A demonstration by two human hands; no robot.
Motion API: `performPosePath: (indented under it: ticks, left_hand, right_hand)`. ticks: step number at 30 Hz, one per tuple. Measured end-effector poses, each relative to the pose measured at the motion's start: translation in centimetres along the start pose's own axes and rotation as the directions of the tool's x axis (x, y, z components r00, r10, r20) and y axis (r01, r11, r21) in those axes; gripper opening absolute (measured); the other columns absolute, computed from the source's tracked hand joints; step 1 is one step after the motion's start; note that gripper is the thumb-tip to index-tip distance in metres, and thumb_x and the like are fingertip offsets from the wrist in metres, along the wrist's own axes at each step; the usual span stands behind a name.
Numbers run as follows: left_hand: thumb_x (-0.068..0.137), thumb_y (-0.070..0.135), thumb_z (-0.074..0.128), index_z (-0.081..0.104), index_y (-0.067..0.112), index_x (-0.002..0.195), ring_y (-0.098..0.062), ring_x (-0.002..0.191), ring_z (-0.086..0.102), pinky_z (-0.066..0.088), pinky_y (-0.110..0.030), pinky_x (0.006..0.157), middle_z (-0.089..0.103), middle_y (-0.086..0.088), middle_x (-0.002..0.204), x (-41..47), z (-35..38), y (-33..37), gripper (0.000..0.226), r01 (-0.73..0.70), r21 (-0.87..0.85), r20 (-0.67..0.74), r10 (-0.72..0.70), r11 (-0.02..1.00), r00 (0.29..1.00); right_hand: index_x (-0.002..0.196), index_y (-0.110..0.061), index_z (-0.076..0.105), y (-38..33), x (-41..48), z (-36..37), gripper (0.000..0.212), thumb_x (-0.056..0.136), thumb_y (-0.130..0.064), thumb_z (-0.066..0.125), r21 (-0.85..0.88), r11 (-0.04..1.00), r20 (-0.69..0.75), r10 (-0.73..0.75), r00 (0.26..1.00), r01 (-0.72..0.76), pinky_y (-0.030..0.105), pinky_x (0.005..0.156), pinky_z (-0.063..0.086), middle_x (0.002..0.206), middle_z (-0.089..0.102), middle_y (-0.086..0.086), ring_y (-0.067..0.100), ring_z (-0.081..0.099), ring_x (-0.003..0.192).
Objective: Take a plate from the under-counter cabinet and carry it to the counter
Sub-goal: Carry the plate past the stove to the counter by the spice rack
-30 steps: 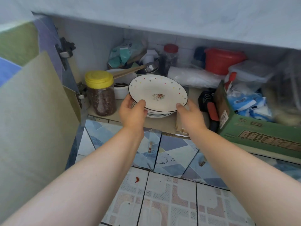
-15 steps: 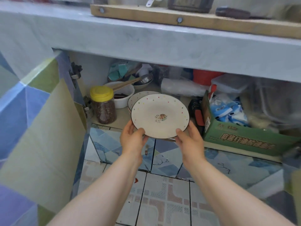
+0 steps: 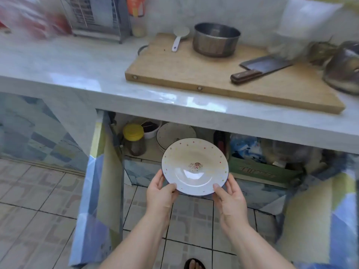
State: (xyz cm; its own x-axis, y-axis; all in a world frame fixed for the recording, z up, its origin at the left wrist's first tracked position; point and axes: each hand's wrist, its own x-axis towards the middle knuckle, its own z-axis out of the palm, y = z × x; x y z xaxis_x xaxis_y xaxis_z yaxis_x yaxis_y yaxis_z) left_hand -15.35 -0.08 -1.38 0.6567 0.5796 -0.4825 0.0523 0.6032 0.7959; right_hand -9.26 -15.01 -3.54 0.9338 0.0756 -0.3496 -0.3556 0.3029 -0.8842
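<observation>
I hold a white plate [image 3: 194,166] with small coloured dots on its rim and a cartoon figure at its centre. It hangs in the air in front of the open under-counter cabinet [image 3: 174,133], below the edge of the grey counter [image 3: 77,63]. My left hand [image 3: 160,193] grips its lower left rim and my right hand [image 3: 228,195] grips its lower right rim. A stack of similar plates [image 3: 174,133] stays inside the cabinet behind it.
On the counter lie a wooden cutting board [image 3: 213,74] with a steel pot [image 3: 215,38], a white scoop [image 3: 179,37] and a cleaver [image 3: 260,68]. A dish rack [image 3: 97,18] stands at the back left. Cabinet doors [image 3: 99,191] stand open on both sides. A yellow-lidded jar [image 3: 134,138] and a green box [image 3: 262,167] sit inside.
Both hands lifted the plate off the stack and drew it out of the cabinet toward me. My view rose, so the counter top now shows.
</observation>
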Motion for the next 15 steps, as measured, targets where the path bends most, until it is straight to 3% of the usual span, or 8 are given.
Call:
performPosePath:
  ticks: [3, 6, 12, 15]
  left_hand:
    - [0.072, -0.016, 0.061, 0.059, 0.023, 0.118, -0.014, 0.094, 0.068, 0.056, -0.025, 0.064, 0.062, 0.007, 0.119, -5.2, -0.3, 3.8, 0.06, -0.025, 0.024, 0.06, 0.023, 0.999, 0.998]
    - [0.073, -0.012, 0.064, 0.055, 0.024, 0.123, -0.006, 0.086, 0.069, 0.056, -0.024, 0.066, 0.059, 0.012, 0.118, -10.3, -0.8, 7.3, 0.062, -0.045, 0.1, 0.116, 0.033, 0.994, 0.993]
    - [0.073, -0.009, 0.065, 0.051, 0.023, 0.13, -0.016, 0.1, 0.064, 0.055, -0.032, 0.076, 0.057, 0.005, 0.128, -19.0, -0.2, 12.5, 0.066, -0.061, 0.171, 0.187, 0.029, 0.983, 0.982]
    - [0.072, -0.009, 0.064, 0.055, 0.028, 0.123, -0.016, 0.099, 0.065, 0.055, -0.034, 0.076, 0.06, 0.005, 0.125, -22.9, 0.8, 14.1, 0.064, -0.053, 0.176, 0.237, 0.01, 0.983, 0.971]
  right_hand:
    - [0.132, -0.021, 0.049, -3.7, -4.6, 0.4, 0.059, 0.081, 0.006, 0.06, 0.038, 0.999, 0.006, 0.012, 1.0, -0.012, 0.037, 0.09, 0.05, 0.131, 0.059, -0.003, 0.017, 0.056, 0.118]
    - [0.131, -0.022, 0.05, -7.1, -9.6, 0.7, 0.058, 0.081, 0.006, 0.06, 0.046, 0.999, 0.018, 0.017, 1.0, -0.018, 0.035, 0.085, 0.052, 0.129, 0.06, -0.003, 0.017, 0.059, 0.115]
    - [0.13, -0.021, 0.051, -13.7, -18.7, 0.6, 0.056, 0.081, 0.006, 0.06, 0.087, 0.995, -0.032, -0.042, 0.999, 0.044, 0.027, 0.07, 0.055, 0.127, 0.062, 0.0, 0.018, 0.06, 0.112]
    - [0.125, -0.022, 0.054, -17.2, -22.6, -0.5, 0.054, 0.08, 0.005, 0.062, 0.082, 0.993, -0.083, -0.082, 0.993, 0.088, 0.027, 0.07, 0.056, 0.124, 0.064, 0.0, 0.017, 0.062, 0.109]
